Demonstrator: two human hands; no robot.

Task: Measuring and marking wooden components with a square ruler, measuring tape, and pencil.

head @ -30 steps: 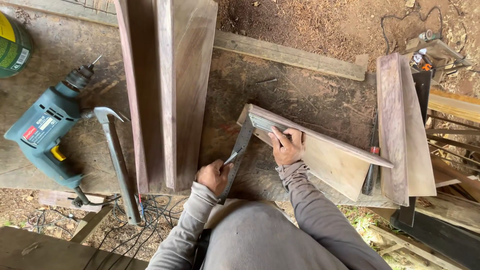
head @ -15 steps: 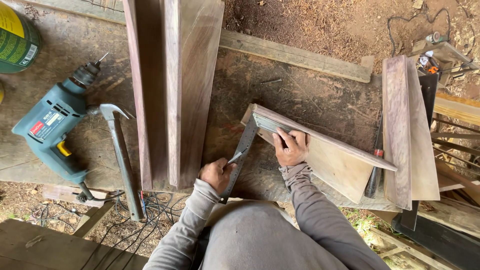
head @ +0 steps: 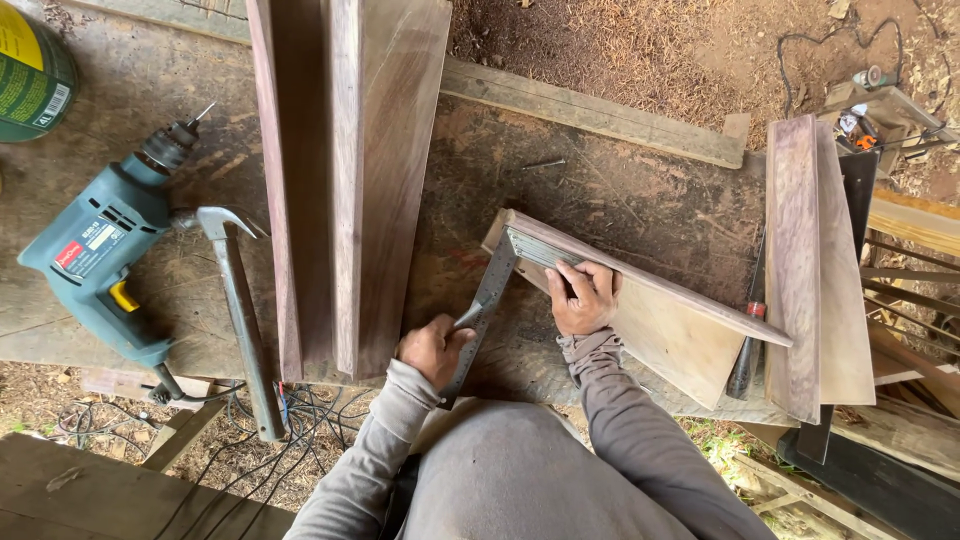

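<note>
A person crouches over a rough workbench [head: 620, 190], squaring a light wooden board [head: 670, 330] whose long axis runs down and away to the right of both hands. The right hand [head: 582, 297] presses the metal square [head: 495, 290] flat on the board's near end, fingers spread. The left hand [head: 435, 350], closed around the square's lower leg, sits below-left. A hammer [head: 240, 310] and drill [head: 105, 260] lie further left.

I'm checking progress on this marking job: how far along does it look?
Done: steel square sits against the board's end. In hand: right hand presses its blade flat, left hand steadies the long arm. Left: no drawn line shows; drill and hammer lie untouched.
</note>
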